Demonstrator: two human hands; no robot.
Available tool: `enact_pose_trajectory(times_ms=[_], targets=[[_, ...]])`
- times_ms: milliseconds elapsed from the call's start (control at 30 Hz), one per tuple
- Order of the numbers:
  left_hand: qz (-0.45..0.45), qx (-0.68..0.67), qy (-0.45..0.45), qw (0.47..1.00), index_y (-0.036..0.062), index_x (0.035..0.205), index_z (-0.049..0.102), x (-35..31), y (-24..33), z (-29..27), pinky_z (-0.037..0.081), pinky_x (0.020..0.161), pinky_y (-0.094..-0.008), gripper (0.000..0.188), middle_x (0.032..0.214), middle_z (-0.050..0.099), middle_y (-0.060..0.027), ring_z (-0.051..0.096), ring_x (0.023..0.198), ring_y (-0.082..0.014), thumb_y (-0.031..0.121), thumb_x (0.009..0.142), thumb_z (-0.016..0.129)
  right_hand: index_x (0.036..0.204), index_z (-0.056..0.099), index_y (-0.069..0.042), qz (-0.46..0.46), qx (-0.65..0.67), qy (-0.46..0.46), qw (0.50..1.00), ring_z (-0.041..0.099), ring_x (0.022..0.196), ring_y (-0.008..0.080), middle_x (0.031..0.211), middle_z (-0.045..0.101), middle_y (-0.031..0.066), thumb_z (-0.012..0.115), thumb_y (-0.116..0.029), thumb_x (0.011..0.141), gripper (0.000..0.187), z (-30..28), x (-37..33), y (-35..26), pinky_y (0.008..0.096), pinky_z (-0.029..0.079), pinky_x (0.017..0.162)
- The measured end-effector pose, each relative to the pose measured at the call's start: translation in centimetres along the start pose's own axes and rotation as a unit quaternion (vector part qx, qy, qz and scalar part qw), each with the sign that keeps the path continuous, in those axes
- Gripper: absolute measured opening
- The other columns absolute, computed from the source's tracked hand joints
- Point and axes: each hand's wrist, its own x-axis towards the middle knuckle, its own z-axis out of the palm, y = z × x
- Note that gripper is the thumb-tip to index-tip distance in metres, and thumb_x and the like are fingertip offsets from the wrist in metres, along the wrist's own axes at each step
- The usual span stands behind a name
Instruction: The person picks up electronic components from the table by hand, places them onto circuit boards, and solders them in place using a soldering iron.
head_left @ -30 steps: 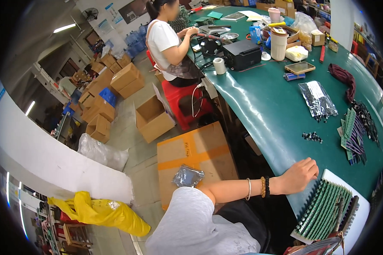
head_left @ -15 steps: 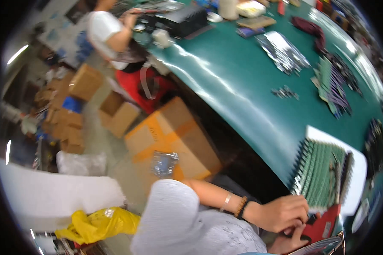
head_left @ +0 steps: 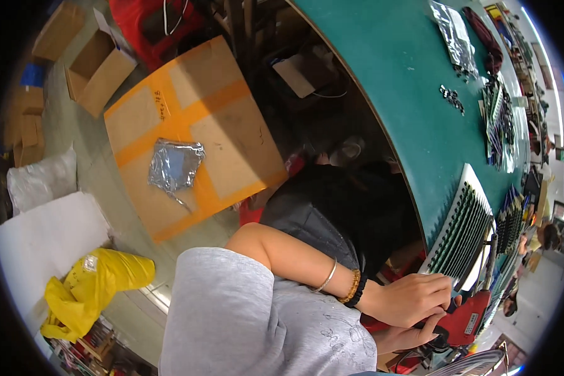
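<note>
My left hand (head_left: 413,299), with bracelets at the wrist, is closed, fingertips pinched together at the table's near right edge. Just below it, my right hand (head_left: 407,335) is partly covered; its finger and thumb come up against the left fingertips. A small dark piece (head_left: 454,305) shows between the fingers, too hidden to name. Beside both hands is a red, rounded tool or machine body (head_left: 470,318) with a pale label. Right above them, a white board (head_left: 467,178) carries rows of dark green strips (head_left: 459,235) with black edges.
On the green table (head_left: 382,62) lie small dark parts (head_left: 451,99), bundled strips (head_left: 498,119), a clear bag (head_left: 452,37) and a maroon cloth (head_left: 484,41). A taped carton (head_left: 225,144) with a plastic packet (head_left: 175,164) stands left. A yellow bag (head_left: 97,285) lies lower left.
My view has swung down and tilted, so the carton looks bigger and the other person has left the picture. Both hands stay together by the red body.
</note>
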Motion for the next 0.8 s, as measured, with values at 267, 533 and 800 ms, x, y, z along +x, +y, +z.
enact_pose_trajectory(times_ms=[267,533,800], targets=[[0.044,0.041,0.034,0.998,0.0001,0.090,0.060,0.5,0.4,-0.6,0.050,0.062,-0.0331,0.015,0.090,0.055,-0.0093,0.059,0.079,-0.0238,0.009,0.080,0.069,0.139,0.041,-0.002,-0.014,0.037,0.003,0.999,0.043,0.066,0.0064,0.096,0.054,0.0056,0.055,-0.003,0.092,0.049,0.2,-0.5,-0.2,0.0189,0.031,0.056],[0.031,0.084,-0.047,0.995,0.0014,0.104,0.068,0.7,0.2,0.1,0.053,0.059,-0.0319,0.034,0.086,0.061,-0.0075,0.064,0.072,-0.0217,0.002,0.070,0.071,0.139,0.041,-0.002,-0.045,0.106,0.170,0.979,0.043,0.068,0.0064,0.096,0.055,0.0056,0.056,-0.002,0.092,0.050,0.8,0.3,-1.1,0.0185,0.031,0.056],[0.048,0.135,-0.210,0.967,-0.0015,0.097,0.065,2.5,0.3,-0.4,0.050,0.053,-0.0308,0.032,0.083,0.065,-0.0112,0.064,0.065,-0.0249,-0.007,0.067,0.075,0.142,0.029,-0.001,0.041,0.100,0.074,0.991,0.053,0.061,0.0120,0.082,0.060,0.0095,0.061,0.004,0.086,0.066,-2.5,-0.2,-1.1,0.0254,0.046,0.057]])
